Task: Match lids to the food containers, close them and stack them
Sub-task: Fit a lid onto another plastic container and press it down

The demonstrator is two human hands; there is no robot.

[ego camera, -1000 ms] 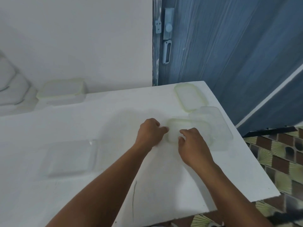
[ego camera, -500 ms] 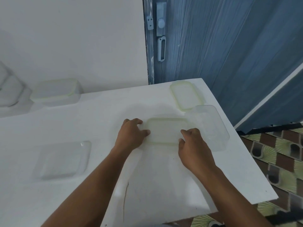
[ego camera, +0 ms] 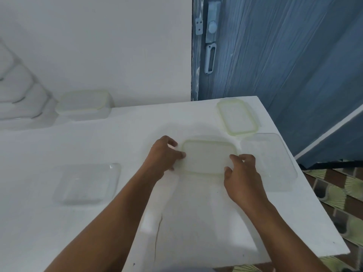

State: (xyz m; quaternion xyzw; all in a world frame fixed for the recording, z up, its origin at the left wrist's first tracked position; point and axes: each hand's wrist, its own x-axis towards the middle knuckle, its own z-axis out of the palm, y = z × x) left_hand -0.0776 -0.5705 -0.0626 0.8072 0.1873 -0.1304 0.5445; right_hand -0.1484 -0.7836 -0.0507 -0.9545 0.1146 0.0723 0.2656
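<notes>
Now our left hand [ego camera: 165, 156] and right hand [ego camera: 243, 173] pinch the lid [ego camera: 208, 157] at its ends, each grip closed on it. We should press evenly.

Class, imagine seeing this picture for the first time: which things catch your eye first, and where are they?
In the middle of the table, the left hand and right hand grip the two ends of a lidded container. Just beyond it, near the far right corner, lies a loose green-rimmed lid. A blue door fills the upper right of the view.
</notes>
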